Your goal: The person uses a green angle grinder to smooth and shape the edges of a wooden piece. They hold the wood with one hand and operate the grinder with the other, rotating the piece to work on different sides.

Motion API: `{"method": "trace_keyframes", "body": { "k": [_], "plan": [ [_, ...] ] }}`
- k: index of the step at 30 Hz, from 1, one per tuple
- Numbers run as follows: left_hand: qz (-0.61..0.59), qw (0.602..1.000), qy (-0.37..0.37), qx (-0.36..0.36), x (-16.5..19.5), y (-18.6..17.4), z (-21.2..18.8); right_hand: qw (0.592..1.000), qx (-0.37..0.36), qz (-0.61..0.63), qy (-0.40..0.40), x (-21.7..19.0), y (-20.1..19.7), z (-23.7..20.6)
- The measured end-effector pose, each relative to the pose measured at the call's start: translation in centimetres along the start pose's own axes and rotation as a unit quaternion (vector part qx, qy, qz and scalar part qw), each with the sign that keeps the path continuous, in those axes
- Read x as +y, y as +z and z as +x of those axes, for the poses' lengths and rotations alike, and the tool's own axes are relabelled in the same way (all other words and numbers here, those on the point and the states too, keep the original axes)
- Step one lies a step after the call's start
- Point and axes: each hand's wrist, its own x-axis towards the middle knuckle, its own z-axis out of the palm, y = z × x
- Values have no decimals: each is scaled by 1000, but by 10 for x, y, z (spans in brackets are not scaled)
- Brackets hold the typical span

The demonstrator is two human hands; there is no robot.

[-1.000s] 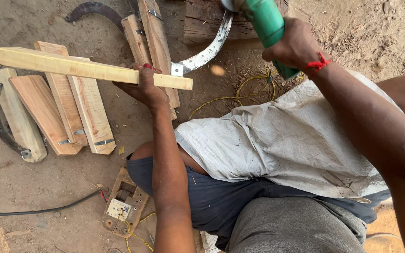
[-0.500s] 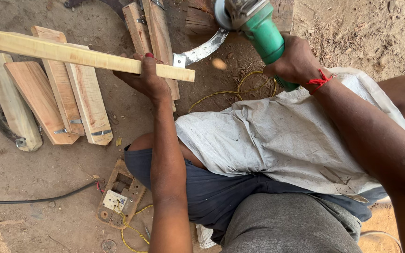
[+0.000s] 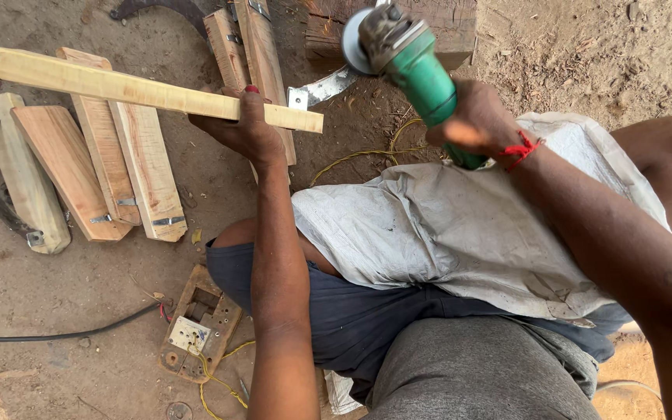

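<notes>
Two bare hands are at work above a dusty dirt floor (image 3: 616,54). At about eleven o'clock in the view, the left hand (image 3: 246,128) is wrapped around a long pale wooden slat (image 3: 141,89), fingers curled over its top edge and thumb beneath, holding it clear of the ground; the slat runs from ten o'clock down toward the centre, tilted slightly. At one o'clock the right hand (image 3: 476,124), with a red thread (image 3: 524,148) at the wrist, is closed tight around the body of a green angle grinder (image 3: 410,58), its disc end pointing toward twelve o'clock, near the slat's right end but apart from it. A grey cloth (image 3: 460,233) lies over the person's lap. At nine o'clock several shaped wooden pieces (image 3: 95,167) with small metal brackets lie side by side on the floor, and a curved metal blade (image 3: 328,85) lies near twelve. At seven o'clock sits a worn socket board (image 3: 196,330) with a black cable (image 3: 56,336) and yellow wire (image 3: 215,381).
</notes>
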Motion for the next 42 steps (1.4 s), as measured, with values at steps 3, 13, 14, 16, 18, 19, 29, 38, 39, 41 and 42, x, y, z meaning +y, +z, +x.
{"method": "trace_keyframes", "body": {
  "k": [3,13,14,16,18,19,29,38,39,41,42],
  "plan": [
    [6,1000,26,-7,-1,-2,0,999,-22,-30,-34,-12,9,-21],
    [-24,996,-86,-1,0,-6,11,999,14,-2,30,10,-30,29],
    [-34,996,-85,-1,0,-6,13,999,44,0,2,13,-39,40],
    [-59,995,-81,-5,-3,-5,16,996,70,-53,-12,15,-51,63],
    [-54,992,-110,16,-5,-4,19,993,87,-75,-27,22,-55,73],
    [-51,990,-127,26,-6,-3,20,993,88,-70,-35,26,-53,75],
    [-55,939,-318,121,6,8,33,992,106,-49,-43,28,-42,54],
    [-56,948,-290,118,9,9,35,994,63,-84,-36,16,-29,22],
    [-64,947,-295,105,9,8,35,994,72,-80,-35,15,-29,21],
    [-81,944,-307,92,11,8,34,992,92,-79,-34,11,-31,17],
    [-88,941,-314,94,11,8,34,993,84,-73,-33,10,-32,13]
  ]
}}
